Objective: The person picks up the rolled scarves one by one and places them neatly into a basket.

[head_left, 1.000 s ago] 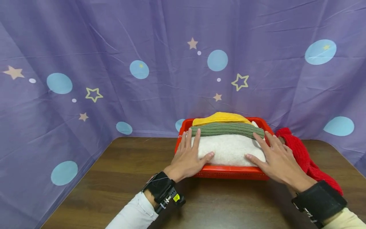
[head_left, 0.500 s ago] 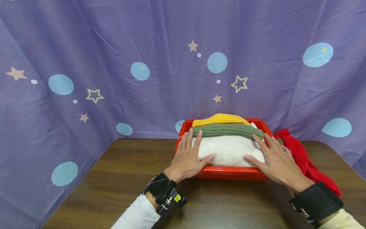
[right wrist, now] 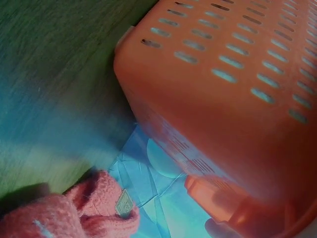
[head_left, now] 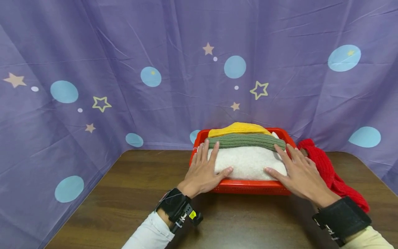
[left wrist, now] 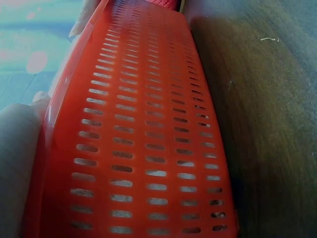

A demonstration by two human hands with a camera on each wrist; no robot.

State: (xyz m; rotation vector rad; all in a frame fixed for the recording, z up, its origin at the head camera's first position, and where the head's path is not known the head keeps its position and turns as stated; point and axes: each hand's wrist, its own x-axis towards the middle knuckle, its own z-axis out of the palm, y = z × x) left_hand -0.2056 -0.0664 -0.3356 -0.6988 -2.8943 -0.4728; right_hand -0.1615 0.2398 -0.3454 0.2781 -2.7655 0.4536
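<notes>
A red plastic basket (head_left: 252, 187) holds rolled or folded knitwear: a white fuzzy piece (head_left: 245, 162) in front, a green ribbed one (head_left: 245, 140) behind it, and a yellow ribbed one (head_left: 238, 128) at the back. My left hand (head_left: 203, 172) lies with spread, straight fingers over the basket's left side and the white piece's end. At the opposite end, my right hand (head_left: 300, 173) rests likewise, its fingertips by the green piece. The left wrist view shows the slotted front wall (left wrist: 138, 124), with part of the thumb (left wrist: 40, 101) at its rim.
Right of the basket lies a red knitted item (head_left: 326, 169), bearing a small tag (right wrist: 124, 202) in the right wrist view. The brown wooden table (head_left: 140, 193) extends left and in front. A purple patterned curtain (head_left: 180, 103) hangs behind the table's far edge.
</notes>
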